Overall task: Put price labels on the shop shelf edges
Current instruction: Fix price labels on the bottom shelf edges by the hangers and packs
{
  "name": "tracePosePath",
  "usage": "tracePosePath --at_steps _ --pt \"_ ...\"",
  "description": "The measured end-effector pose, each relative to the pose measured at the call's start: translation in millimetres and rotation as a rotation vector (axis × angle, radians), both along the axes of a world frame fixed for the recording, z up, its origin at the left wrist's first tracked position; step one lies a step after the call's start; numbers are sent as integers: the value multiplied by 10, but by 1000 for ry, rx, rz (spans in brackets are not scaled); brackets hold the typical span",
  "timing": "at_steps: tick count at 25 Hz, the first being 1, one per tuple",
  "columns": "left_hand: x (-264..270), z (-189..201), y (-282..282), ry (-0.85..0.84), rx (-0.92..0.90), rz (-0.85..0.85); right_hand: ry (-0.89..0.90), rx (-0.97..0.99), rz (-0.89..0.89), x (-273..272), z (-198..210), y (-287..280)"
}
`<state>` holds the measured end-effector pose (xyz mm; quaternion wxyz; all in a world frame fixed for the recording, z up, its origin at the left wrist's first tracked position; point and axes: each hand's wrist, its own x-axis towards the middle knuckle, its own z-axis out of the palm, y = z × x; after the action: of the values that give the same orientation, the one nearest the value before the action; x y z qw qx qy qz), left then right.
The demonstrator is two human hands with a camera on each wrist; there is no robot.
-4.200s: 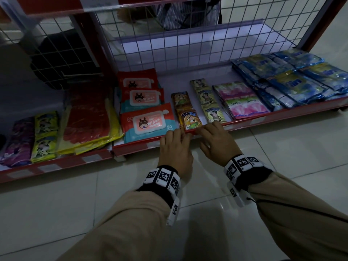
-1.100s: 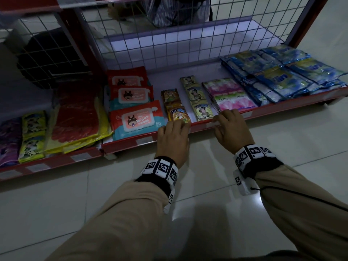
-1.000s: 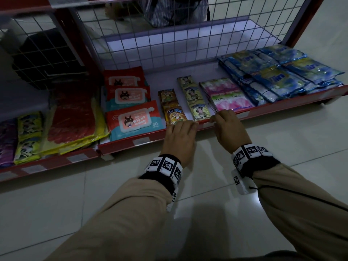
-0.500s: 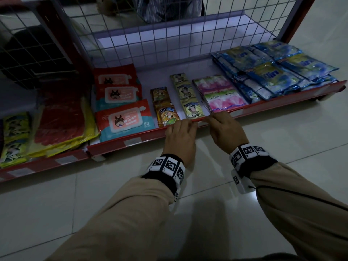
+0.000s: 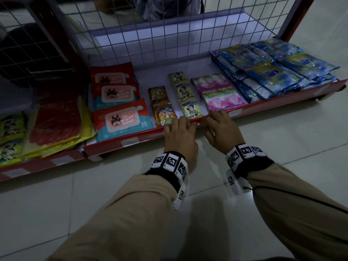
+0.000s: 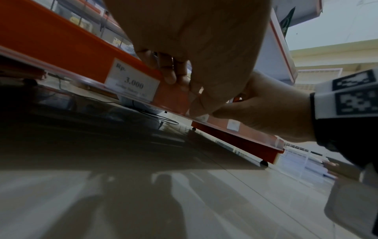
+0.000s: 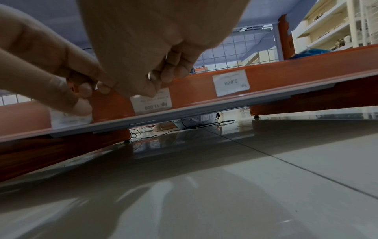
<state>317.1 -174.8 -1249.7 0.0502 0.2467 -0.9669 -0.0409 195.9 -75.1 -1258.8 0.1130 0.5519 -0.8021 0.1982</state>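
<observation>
The red shelf edge [image 5: 113, 146] carries a clear strip with white price labels. My left hand [image 5: 178, 129] hooks its fingers over the lip below the orange sachets, and its thumb [image 7: 81, 106] presses the top of a label [image 7: 69, 120]. Just to the right, my right hand [image 5: 216, 121] curls its fingers over the lip and pins the "Rp 11.000" label [image 7: 151, 102] with the thumb. That label's print reads upside down in the right wrist view. A "Rp 3.000" label [image 6: 132, 80] sits left of my hands and a "2.000" label [image 7: 231, 84] to the right.
On the shelf lie wipes packs [image 5: 122, 119], orange sachets [image 5: 163, 113], green sachets [image 5: 190, 108], pink packs [image 5: 222, 98] and blue packs [image 5: 273, 72]. A wire mesh back [image 5: 169, 38] stands behind, with a person beyond it. Glossy tiled floor [image 5: 75, 204] lies under my arms.
Over the last second my right hand slid left along the shelf edge, from below the pink packs towards my left hand. The left hand shifted slightly right.
</observation>
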Motion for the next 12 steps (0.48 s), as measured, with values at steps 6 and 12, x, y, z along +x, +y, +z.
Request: tracePosePath --at_steps 6,12 --pt "50 9 -26 10 -3 -27 30 77 -8 1 13 -5" --pt "57 32 -19 28 8 -14 -117 157 -72 -41 96 -89"
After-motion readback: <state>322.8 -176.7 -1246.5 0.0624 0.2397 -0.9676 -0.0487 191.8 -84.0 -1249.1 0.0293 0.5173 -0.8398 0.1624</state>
